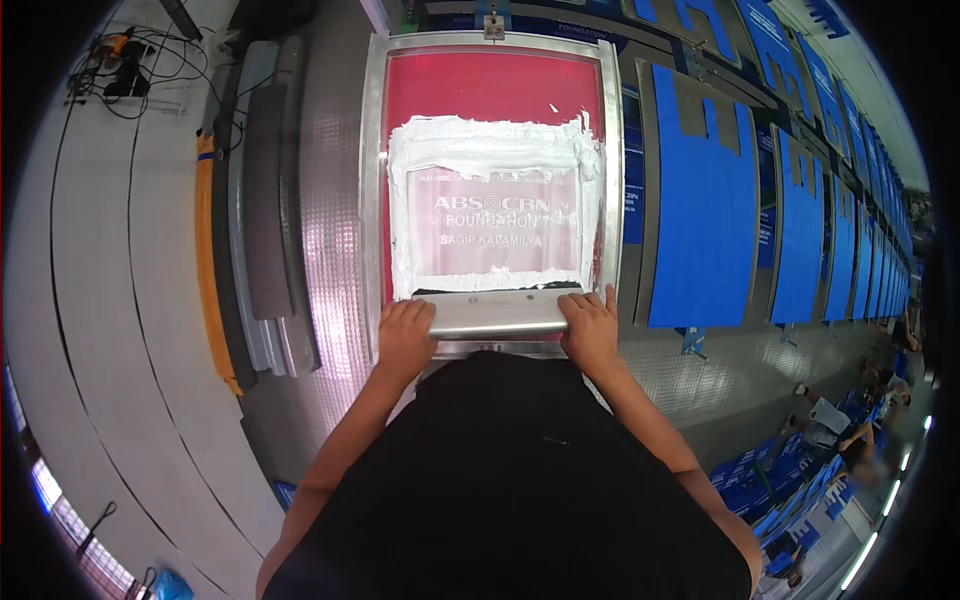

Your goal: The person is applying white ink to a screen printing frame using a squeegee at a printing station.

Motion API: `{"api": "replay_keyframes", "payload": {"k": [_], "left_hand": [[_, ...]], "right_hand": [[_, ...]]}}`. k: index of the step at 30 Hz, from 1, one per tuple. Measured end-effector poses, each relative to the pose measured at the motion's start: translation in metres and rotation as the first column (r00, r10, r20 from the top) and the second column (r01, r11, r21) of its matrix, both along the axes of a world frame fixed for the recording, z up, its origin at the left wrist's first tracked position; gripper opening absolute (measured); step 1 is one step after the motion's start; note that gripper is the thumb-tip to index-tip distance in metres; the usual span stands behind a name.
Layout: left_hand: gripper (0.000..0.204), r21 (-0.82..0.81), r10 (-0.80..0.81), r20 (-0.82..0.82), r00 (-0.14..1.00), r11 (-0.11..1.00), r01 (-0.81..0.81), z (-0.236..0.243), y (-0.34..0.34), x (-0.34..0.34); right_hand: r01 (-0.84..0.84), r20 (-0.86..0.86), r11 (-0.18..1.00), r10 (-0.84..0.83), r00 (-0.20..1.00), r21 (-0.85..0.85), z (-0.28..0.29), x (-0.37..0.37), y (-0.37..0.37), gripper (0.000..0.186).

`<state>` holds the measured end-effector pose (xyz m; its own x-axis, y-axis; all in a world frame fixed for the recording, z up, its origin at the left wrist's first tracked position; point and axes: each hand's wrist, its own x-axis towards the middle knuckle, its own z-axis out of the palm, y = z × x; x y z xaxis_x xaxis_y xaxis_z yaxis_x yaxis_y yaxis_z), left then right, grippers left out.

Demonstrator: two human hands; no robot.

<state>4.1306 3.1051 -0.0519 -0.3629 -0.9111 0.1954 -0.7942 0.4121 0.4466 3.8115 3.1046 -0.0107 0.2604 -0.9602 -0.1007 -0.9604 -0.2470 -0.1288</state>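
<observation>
A screen-printing frame [612,150] with silver metal sides lies in front of me, its mesh red at the far end. Thick white ink [455,150] rings the stencil area, heaviest along the far side. Across the near end of the screen rests a wide squeegee [500,314] with a metal handle, its dark blade edge against the ink. My left hand [407,330] grips the squeegee's left end. On its right end my right hand [592,328] is closed, with a finger stretched along the frame side.
Blue printed cut-out panels [703,220] line the long table to the right. Rolled sheets [270,200] lie on the left beside a pale wall with tangled cables [130,70]. A hinge clamp [493,25] holds the frame's far end. Other people are at the lower right.
</observation>
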Motion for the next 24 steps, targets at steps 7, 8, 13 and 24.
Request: {"api": "replay_keyframes", "payload": {"k": [7,8,13,24], "left_hand": [[0.021,-0.037,0.098,0.067,0.993,0.995,-0.095,0.042,-0.200,-0.015],[0.024,0.002,0.073,0.075,0.995,0.997,-0.073,0.052,-0.219,-0.015],[0.021,0.102,0.063,0.068,0.996,0.992,-0.070,0.053,-0.148,-0.004],[0.028,-0.029,0.072,0.177,0.982,0.997,-0.068,0.031,-0.184,-0.010]], "right_hand": [[0.041,-0.114,0.989,-0.058,0.992,-0.142,0.011,-0.007,-0.186,0.036],[0.044,-0.105,0.988,-0.060,0.993,-0.147,0.019,-0.010,-0.206,0.035],[0.051,-0.122,0.995,-0.040,0.992,0.087,0.041,-0.001,-0.133,0.034],[0.005,-0.067,0.984,-0.017,0.998,-0.176,0.009,-0.007,-0.164,0.038]]}}
